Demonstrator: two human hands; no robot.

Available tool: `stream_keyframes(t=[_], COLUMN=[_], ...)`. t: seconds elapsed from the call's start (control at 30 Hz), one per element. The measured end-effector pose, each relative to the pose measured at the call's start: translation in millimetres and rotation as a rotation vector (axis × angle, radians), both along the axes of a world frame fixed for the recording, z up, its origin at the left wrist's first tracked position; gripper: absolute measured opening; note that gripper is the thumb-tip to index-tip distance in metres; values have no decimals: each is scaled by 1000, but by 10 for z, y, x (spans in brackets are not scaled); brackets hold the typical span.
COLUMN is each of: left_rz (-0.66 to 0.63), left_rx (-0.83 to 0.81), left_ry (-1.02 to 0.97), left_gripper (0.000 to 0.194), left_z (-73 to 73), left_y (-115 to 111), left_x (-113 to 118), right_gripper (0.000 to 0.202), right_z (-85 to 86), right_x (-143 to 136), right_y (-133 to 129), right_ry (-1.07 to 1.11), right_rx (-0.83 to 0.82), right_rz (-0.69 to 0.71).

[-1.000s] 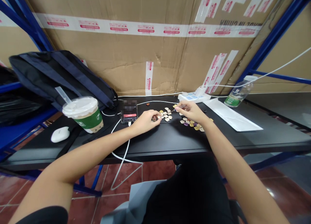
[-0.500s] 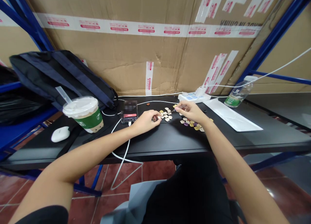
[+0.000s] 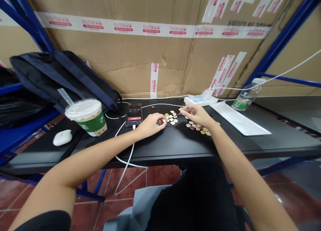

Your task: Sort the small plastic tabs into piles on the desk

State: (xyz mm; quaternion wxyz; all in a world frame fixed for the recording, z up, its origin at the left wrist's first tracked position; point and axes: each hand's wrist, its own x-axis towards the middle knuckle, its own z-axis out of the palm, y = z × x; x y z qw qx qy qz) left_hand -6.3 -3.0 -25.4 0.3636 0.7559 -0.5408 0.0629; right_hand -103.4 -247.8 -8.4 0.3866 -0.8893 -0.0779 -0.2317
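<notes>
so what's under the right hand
Small flat pieces, yellow, purple and pale, show on the black tabletop along the near side of the right hand. Whatever lies directly beneath the palm is covered, so I can't tell whether more pieces are there.

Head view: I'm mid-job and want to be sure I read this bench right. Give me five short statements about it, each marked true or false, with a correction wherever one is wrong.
1. A straw sticks out of the lidded cup. True.
2. The phone lies to the right of the left hand. False: it lies to the left of that hand.
3. A white cable runs to the near edge of the phone. True.
4. The bottle stands beside the backpack. False: it stands on the right side, by the flat white item.
5. The right hand is closed in a pinch, close to small flat pieces. True.
</notes>
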Motion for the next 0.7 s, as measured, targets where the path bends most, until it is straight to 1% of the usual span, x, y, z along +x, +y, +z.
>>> stream_keyframes(t=[0.1,0.4,0.57,0.7], left_rz=[-1,-1,-2,-3], left_rx=[-2,-4,-5,-13], left_ry=[4,-10,-23,-18], left_gripper=[16,16,16,16], left_z=[5,-8,0,-3], left_y=[1,0,4,5], left_x=[-7,5,3,0], right_gripper=[41,46,44,45], right_z=[1,13,19,29], right_x=[1,1,-5,-12], right_y=[1,8,20,28], right_ry=[-2,-7,-11,5], right_rx=[-2,-13,7,-8], right_rz=[3,-3,-2,-11])
